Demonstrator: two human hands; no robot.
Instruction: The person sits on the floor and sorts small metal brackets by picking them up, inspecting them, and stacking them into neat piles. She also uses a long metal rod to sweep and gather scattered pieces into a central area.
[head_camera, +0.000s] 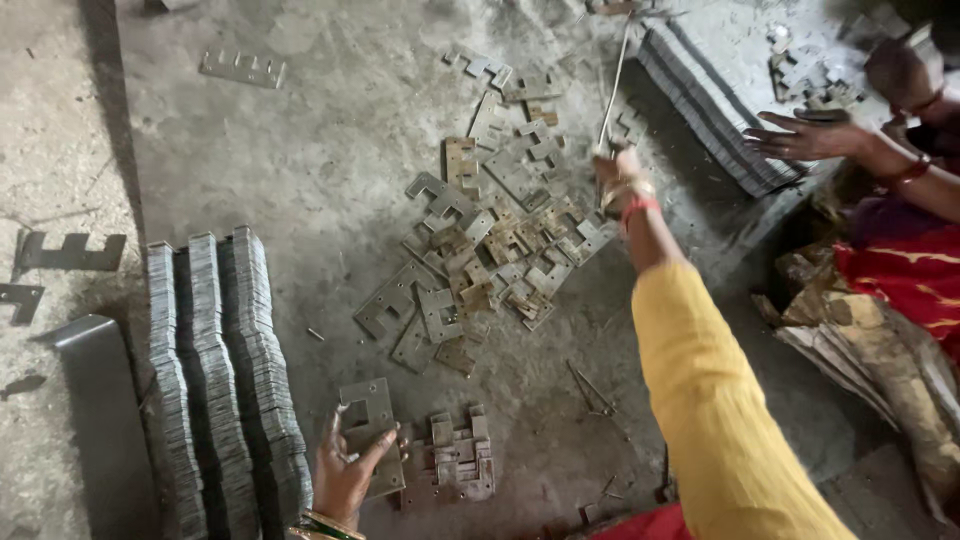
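My left hand (348, 470) grips a small stack of flat notched metal plates (368, 425) near the bottom of the view, beside a low pile of similar plates (455, 462). Stretched forward in a yellow sleeve, my right hand (617, 178) holds a thin metal rod (612, 95) that points up and away. Below and left of it, many loose notched plates (490, 245) lie scattered on the grey floor.
Three tall rows of stacked plates (215, 370) stand at the lower left. Another long stack (705, 100) lies at the upper right, where another person's hand (805, 135) hovers. Stray plates (243, 68) and a grey metal piece (100, 400) lie around.
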